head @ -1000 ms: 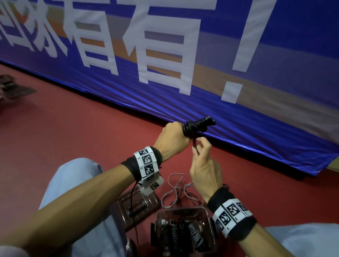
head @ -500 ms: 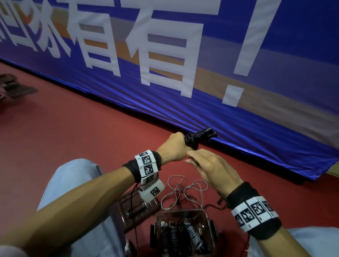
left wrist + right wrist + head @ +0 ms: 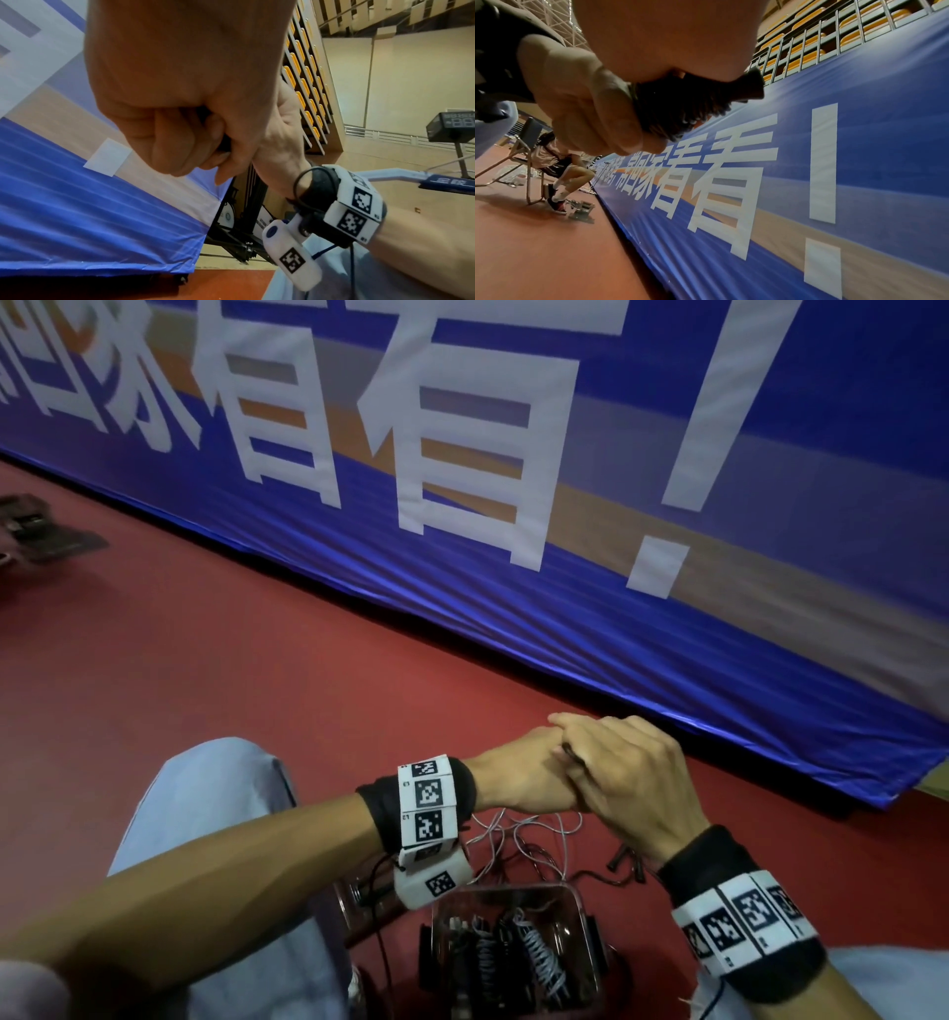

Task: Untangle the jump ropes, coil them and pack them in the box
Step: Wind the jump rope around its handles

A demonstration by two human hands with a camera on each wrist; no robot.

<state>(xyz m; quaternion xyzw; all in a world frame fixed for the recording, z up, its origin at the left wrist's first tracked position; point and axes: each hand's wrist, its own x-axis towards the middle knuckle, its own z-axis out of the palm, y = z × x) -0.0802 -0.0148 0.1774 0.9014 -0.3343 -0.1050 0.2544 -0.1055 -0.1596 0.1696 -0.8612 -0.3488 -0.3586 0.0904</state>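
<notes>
A: Above the red floor (image 3: 215, 670), both hands meet. The left hand (image 3: 518, 775) is fisted around a black coiled jump rope (image 3: 687, 103), and the right hand (image 3: 631, 778) is folded over the same bundle, touching the left.

B: Can you see the rope itself?

A: Barely from above; from under the right wrist its black end pokes out past the fingers.

B: And below the hands?

A: A loose grey rope (image 3: 518, 839) lies tangled on the floor, next to a clear box (image 3: 580, 911) with coiled ropes already inside.

B: The room?

A: A blue banner (image 3: 513, 618) with big white characters runs along the floor's edge, yellow seats (image 3: 805, 54) rise above it, and another person (image 3: 557, 162) sits on a folding chair further down.
</notes>
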